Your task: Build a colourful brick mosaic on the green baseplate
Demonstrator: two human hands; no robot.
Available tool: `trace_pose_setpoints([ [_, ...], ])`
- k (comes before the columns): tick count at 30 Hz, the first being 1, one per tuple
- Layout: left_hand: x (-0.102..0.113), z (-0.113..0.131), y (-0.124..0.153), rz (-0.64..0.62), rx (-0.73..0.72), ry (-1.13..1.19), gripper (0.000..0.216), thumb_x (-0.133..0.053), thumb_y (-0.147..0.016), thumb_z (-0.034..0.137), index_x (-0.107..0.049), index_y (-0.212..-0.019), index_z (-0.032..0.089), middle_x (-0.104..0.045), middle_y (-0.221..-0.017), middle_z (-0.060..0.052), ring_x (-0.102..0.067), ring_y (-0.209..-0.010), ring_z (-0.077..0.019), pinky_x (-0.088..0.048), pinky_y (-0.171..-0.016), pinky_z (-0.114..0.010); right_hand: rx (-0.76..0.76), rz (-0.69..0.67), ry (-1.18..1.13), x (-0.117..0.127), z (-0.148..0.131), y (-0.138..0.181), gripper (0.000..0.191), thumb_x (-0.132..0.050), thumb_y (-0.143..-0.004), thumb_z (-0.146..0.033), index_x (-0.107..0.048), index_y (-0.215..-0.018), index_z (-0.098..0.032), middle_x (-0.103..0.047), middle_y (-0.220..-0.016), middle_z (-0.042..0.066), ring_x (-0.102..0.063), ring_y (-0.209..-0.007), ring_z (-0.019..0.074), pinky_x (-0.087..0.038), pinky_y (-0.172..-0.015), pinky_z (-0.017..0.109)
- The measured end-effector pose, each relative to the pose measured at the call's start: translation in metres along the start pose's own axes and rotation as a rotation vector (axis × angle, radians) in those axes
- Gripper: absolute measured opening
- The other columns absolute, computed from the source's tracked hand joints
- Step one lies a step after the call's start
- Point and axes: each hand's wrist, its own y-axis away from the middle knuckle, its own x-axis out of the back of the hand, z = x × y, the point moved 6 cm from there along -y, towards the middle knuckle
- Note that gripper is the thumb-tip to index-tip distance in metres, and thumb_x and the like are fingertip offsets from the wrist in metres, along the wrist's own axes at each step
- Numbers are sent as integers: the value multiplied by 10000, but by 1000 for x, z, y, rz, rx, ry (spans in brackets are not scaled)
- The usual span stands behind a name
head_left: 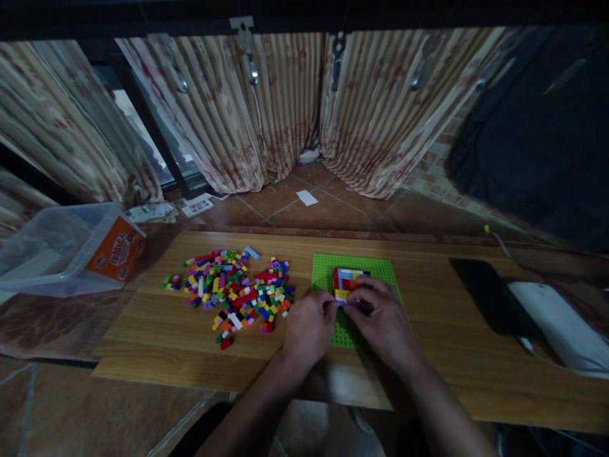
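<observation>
A green studded baseplate lies on the wooden table. On it sits a low build of toy bricks, with red, light blue, white and yellow rows showing. My left hand is closed, its thumb and fingertips pinched at the build's near left corner; whatever is between them is too small to make out. Curled over the build's right side is my right hand, with a dark brick between its thumb and fingers. My fingers hide the build's near right part.
Loose coloured bricks are heaped left of the baseplate. A clear plastic bin with an orange label stands beyond the table's left end. To the right lie a black flat device and a white box-like object with a cable. Striped curtains hang behind.
</observation>
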Motion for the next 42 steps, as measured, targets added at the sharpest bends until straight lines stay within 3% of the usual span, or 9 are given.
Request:
trace_pose_setpoints([
  [19,-1,4,-1,-2,61,-98,222,-510,-875,213,-713,-787,204,-717,-772,-38,-621,-674,-147,-379,-613,-246,-47,56,-17,-1,2,-4,107,-643,-778,-296,-694,-704,-239,-626,-1064,66,-523,-1031,253,-400,-937,453],
  [29,-3,7,0,-13,75,-140,234,-506,-867,196,-719,-770,197,-708,-733,-38,-605,-633,-137,-366,-604,-240,-107,87,-60,-3,3,-4,92,-645,-745,-245,-689,-666,-224,-623,-1057,72,-529,-1040,250,-391,-953,447],
  [37,-2,8,1,-13,67,-179,241,-495,-884,220,-720,-799,204,-715,-757,-49,-640,-697,-165,-404,-639,-253,-86,69,-105,-1,3,-6,115,-628,-752,-272,-690,-665,-229,-647,-1050,69,-557,-1029,247,-410,-939,441],
  [39,-1,7,1,-30,45,-139,238,-494,-888,212,-724,-827,206,-721,-783,-47,-644,-712,-164,-422,-656,-256,-100,102,-154,4,7,-7,127,-611,-773,-293,-689,-695,-229,-671,-977,58,-590,-970,231,-434,-906,420],
  [42,1,3,-1,-76,40,-54,221,-516,-869,173,-731,-903,213,-732,-842,-38,-651,-743,-156,-450,-686,-250,-173,277,-201,20,19,-8,166,-583,-800,-337,-680,-759,-210,-690,-882,57,-621,-876,217,-460,-853,400],
])
